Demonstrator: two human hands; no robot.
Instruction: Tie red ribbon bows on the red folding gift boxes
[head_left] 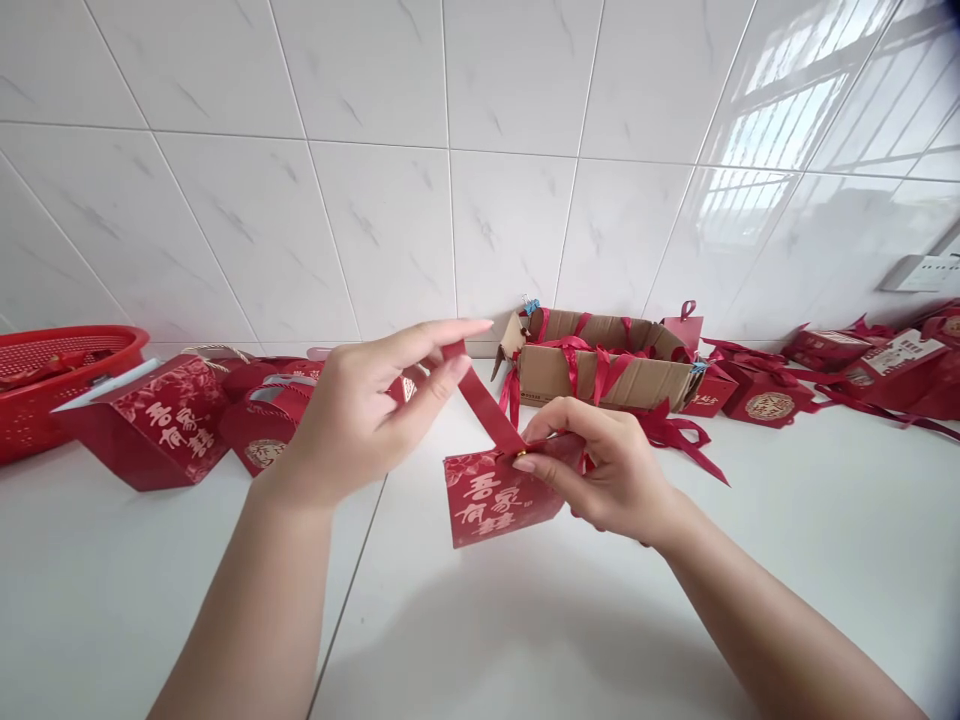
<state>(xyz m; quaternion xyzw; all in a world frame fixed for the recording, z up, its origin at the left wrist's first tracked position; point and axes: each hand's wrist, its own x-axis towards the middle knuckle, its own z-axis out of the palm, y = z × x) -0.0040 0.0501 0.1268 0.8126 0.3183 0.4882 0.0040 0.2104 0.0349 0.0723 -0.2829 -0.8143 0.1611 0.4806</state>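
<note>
A red gift box with pale printed characters and a flower pattern is held above the white tabletop. My right hand pinches its top edge beside a small gold-coloured fastener. From that spot a red strap slants up to the left. My left hand pinches the strap's upper end between thumb and fingers, with the index finger stretched out to the right. My right fingers hide the right part of the gift box.
A cardboard box draped with red ribbons stands by the tiled wall. Red gift boxes lie to the right. At left are a paper bag-like red box and a red plastic basket.
</note>
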